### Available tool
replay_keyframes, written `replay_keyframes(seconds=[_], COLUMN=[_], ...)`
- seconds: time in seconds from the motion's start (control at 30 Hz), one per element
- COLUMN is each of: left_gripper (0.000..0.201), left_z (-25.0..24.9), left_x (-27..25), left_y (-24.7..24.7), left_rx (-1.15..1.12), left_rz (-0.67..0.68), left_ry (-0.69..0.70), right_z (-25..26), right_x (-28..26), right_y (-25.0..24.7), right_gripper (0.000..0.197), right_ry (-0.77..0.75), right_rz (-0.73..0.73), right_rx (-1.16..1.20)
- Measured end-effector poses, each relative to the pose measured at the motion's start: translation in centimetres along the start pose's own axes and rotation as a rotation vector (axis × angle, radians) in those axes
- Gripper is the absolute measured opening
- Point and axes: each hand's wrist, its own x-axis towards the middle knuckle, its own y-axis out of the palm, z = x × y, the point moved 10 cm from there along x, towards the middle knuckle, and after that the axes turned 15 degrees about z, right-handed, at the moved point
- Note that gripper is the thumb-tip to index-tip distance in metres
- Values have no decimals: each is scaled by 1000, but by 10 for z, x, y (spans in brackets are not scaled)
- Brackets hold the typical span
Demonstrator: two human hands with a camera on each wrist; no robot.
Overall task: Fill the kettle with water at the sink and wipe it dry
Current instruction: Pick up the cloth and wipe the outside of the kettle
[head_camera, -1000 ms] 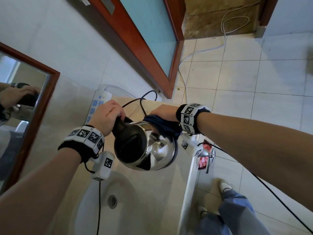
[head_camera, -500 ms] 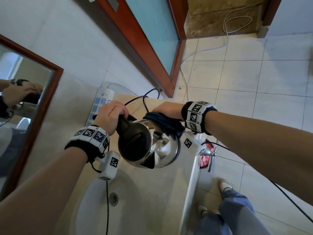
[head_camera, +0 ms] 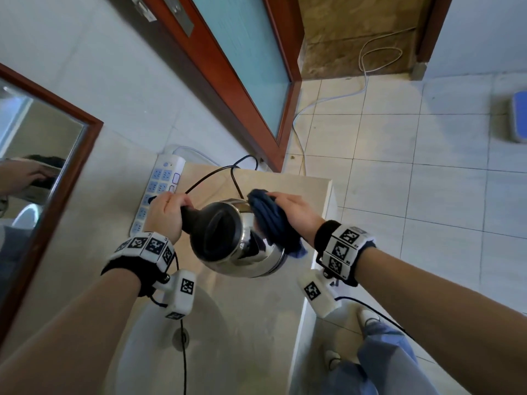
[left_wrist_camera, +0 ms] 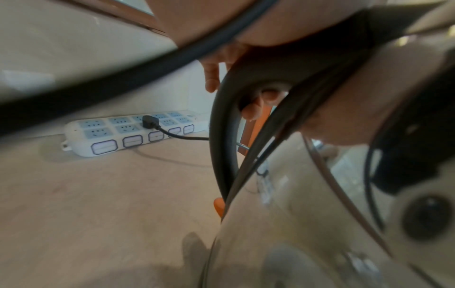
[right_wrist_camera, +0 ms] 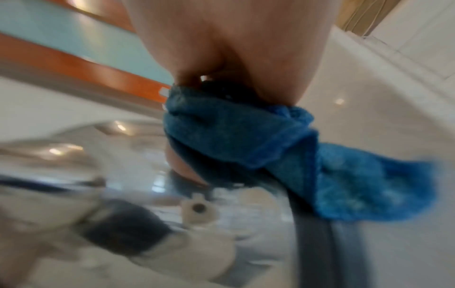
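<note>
So this was a tiled bathroom, pale floor tiles (head_camera: 399, 195) on the right and a beige stone counter (head_camera: 299, 189) with a white oval sink (head_camera: 159, 337) set into it. A wood-framed mirror (head_camera: 57, 172) hung on the left wall, and a red-brown wooden door with frosted glass (head_camera: 251, 67) stood behind the counter. A white power strip with blue sockets (left_wrist_camera: 128, 130) lay along the back of the counter, one black plug (left_wrist_camera: 149, 121) pushed into it.

The shiny stainless steel kettle with a black lid (head_camera: 236, 240) was held up in the air over the counter, just past the far rim of the sink, tipped so the lid faced the head camera. The left hand (head_camera: 165, 215) had its fingers curled round the black handle (left_wrist_camera: 224, 136). The right hand (head_camera: 293, 215) was clutching a bunched-up dark blue cloth (right_wrist_camera: 258, 148) and pressing it against the kettle's right side, one end of the cloth dangling loose. The right wrist view was pretty blurry. Both wrists wore bands with black-and-white square markers (head_camera: 342, 246).
</note>
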Motion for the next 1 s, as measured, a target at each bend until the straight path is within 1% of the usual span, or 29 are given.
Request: replay_keyframes(seconds=[0.1,0.17,0.2,0.23,0.33,0.4,0.47,0.57,0.63,0.73,0.8,0.83,0.87,0.93,1.0], left_gripper=[29,30,29,29,26,26,26,24,23,20,23,24,26,29,31], left_z=[7,11,11,9,6,10,14,9,10,11,7,7,6,3,0], left_x=[-12,-24,-30,-35,-47,-53,-60,-72,-80,-87,-91,-93,-95,-102,-109], left_y=[-1,-4,-4,-2,6,11,14,24,28,31,33,33,35,38,41], left_rx=[38,12,21,92,408,544,601,690,701,705,708,689,666,614,545], left_rz=[-26,-58,-60,-42,25,48,72,105,118,113,105,100,97,82,77], left_ry=[-60,-126,-161,-166,-139,-162,-204,-164,-165,-186,-176,-170,-162,-157,-162], right_z=[28,27,19,8,-21,-20,3,35,30,-12,-35,-37,-32,-11,8], right_x=[-8,-14,-16,-17,-20,-24,-27,-38,-44,-46,-49,-51,-54,-59,-65], right_y=[13,14,14,11,5,8,16,22,28,30,29,31,35,50,72], right_gripper=[38,38,38,38,39,39,38,38,39,40,41,42,41,45,51], right_ry=[-132,-153,-134,-105,17,44,-32,-191,-206,-129,-56,-47,-81,-207,-309], right_rz=[4,-41,-69,-106,-201,-218,-192,-194,-219,-315,-369,-382,-385,-349,-301], right_rx=[46,79,95,101,46,68,118,225,230,190,243,266,279,266,156])
